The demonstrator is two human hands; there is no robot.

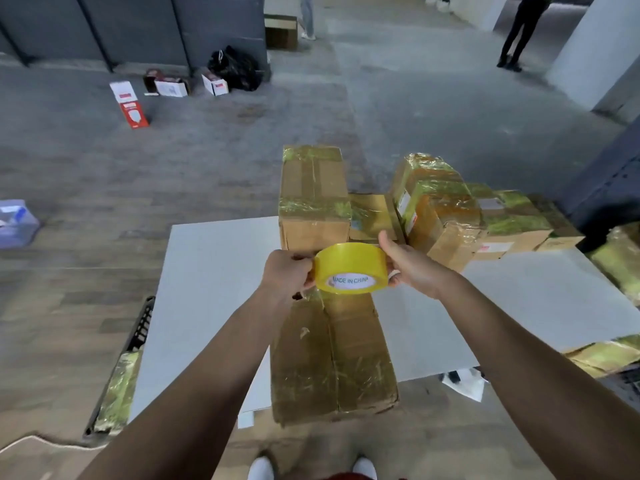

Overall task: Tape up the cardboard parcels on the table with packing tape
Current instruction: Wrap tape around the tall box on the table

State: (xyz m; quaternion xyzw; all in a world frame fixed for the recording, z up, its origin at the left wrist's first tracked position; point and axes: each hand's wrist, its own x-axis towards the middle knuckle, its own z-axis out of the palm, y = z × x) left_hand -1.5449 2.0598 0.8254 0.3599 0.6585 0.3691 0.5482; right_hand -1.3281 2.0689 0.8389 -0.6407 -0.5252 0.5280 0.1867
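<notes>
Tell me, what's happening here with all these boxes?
A person is taping up parcels. The left hand and the right hand hold a yellow tape roll between them, above a long cardboard parcel lying on the white table. That parcel already has shiny tape on it. More taped parcels are piled at the table's far side.

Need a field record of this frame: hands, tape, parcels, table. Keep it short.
left hand: grips the left side of the tape roll
right hand: holds the roll's right side
tape roll: yellow, held in the air over the near parcel
near parcel: lies flat on the white table, glossy tape already on its top
far parcel: behind the near one, taped bands across it
parcel pile: far right of the table, wrapped in tape
</notes>
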